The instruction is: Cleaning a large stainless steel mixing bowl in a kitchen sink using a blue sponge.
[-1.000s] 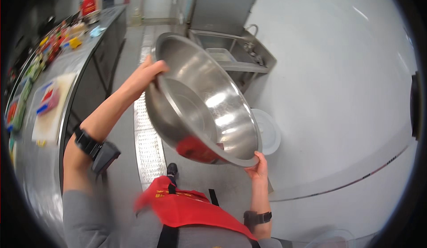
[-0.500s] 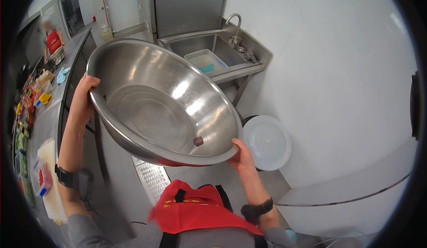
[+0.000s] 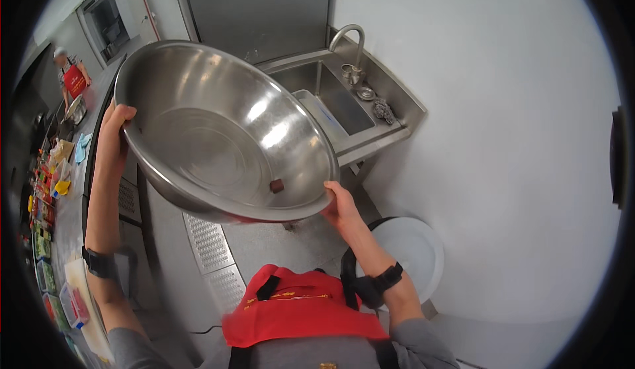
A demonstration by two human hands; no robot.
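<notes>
A large round stainless steel basin (image 3: 205, 151) is held up in front of me, tilted so that its inside faces me. My left hand (image 3: 116, 125) grips the rim at its left side, thumb over the edge. Lower down on the right, my right hand (image 3: 338, 202) is closed on the rim, the thumb on top and the other fingers mostly hidden underneath. One small dark reddish-brown block (image 3: 276, 186) rests inside, against the lower wall near my right hand.
A steel sink (image 3: 348, 108) with a curved faucet (image 3: 352, 38) and a scouring pad (image 3: 382, 110) stands ahead. To the right is a round white lid (image 3: 413, 253). Along the left runs a counter (image 3: 76, 190) with food containers; a person (image 3: 71, 75) in a red apron stands at its far end.
The basin, with both hands on it, sits slightly further left and higher in view. The sink looks nearer, and the basin now covers more of the tub in it.
</notes>
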